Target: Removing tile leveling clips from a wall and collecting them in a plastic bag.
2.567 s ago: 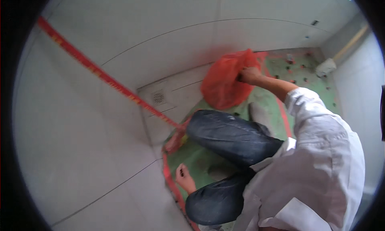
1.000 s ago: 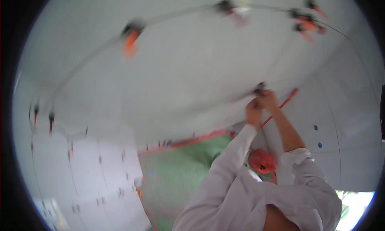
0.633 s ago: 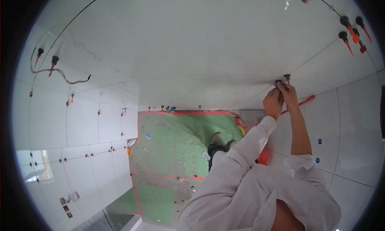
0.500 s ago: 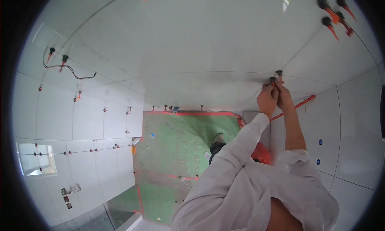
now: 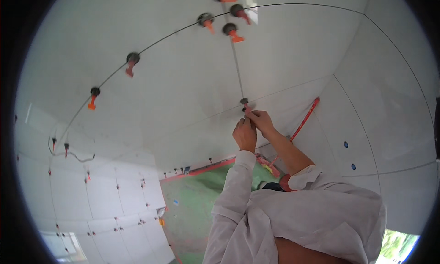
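Both my hands are raised to a white tiled wall (image 5: 183, 90), where two tile joints cross. A small grey and red levelling clip (image 5: 244, 103) sticks out of that crossing. My right hand (image 5: 262, 120) pinches the clip's red part from the right, with its bare forearm running down to a rolled white sleeve. Just below the clip, my left hand (image 5: 245, 134) is closed, its fingertips meeting the same clip. Which fingers carry the grip is hidden.
More clips with orange wedges sit along the joints above (image 5: 132, 63) (image 5: 93, 97) (image 5: 230, 31). A red strip (image 5: 305, 119) leans on the wall to the right. Below lies green floor covering (image 5: 192, 204). Loose wires (image 5: 68, 153) hang from the left wall.
My right hand held a red bag low by the floor 2.6 s ago. Both hands have since gone up to the clip and stayed on it while the view tilted upward.
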Available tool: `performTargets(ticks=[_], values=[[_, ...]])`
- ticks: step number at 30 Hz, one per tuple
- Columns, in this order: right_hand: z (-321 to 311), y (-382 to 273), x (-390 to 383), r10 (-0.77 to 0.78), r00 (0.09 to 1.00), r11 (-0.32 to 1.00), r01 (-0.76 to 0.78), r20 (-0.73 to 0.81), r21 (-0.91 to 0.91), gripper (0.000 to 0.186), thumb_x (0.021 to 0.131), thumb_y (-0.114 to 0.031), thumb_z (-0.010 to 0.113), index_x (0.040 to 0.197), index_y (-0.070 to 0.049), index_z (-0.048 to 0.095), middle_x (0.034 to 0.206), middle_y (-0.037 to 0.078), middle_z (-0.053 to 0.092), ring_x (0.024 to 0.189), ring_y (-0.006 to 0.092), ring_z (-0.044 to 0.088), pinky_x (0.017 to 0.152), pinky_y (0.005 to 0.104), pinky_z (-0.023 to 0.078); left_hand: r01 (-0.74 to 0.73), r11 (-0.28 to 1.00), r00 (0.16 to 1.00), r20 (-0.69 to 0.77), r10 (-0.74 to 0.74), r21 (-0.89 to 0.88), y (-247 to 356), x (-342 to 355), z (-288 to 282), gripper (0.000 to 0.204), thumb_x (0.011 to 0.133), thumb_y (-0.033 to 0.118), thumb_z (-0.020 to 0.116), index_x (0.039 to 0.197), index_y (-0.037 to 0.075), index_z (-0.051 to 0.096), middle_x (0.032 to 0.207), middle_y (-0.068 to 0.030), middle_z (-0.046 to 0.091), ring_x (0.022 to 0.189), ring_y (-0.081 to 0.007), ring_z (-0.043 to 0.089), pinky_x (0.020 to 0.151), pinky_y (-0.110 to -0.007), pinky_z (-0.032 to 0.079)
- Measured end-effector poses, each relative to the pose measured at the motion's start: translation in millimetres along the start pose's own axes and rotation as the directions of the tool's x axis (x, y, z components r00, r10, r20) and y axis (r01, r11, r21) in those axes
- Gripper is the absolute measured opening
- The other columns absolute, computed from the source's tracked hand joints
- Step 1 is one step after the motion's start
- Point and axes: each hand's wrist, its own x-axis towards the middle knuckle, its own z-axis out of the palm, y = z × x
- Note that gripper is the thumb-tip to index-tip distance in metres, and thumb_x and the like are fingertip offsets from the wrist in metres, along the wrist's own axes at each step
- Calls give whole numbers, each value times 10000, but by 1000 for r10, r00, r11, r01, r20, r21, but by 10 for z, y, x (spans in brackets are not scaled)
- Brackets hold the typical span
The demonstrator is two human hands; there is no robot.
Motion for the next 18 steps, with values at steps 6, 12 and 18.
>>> performTargets(ticks=[6, 12, 18], values=[[-217, -138, -87, -338, 940, 785, 252, -51, -565, 563, 1049, -509, 658, 849, -5, 809, 707, 178, 738, 637, 328, 728, 662, 437, 568, -75, 993, 997, 13, 76, -87, 101, -96, -70, 115, 954, 145, 756, 1029, 58, 754, 909, -99, 728, 834, -306, 717, 721, -454, 584], [-88, 47, -514, -363, 926, 802, 368, 104, -470, 385, 1056, -350, 683, 880, -19, 770, 785, 157, 763, 694, 337, 747, 695, 454, 583, 494, 426, 856, 337, -392, -758, -269, -388, -201, 250, 1100, 278, 677, 1180, 56, 759, 1096, -81, 788, 915, -157, 724, 763, -321, 592], [-77, -217, -684, -482, 760, 556, 650, 437, -518, 347, 1093, -324, 666, 999, -6, 767, 928, 163, 779, 809, 241, 758, 719, 399, 582, 599, -244, 666, 644, -375, -762, -387, -74, -213, 395, 1075, 271, 697, 1378, 17, 698, 1045, -61, 695, 912, -152, 654, 767, -311, 537]])
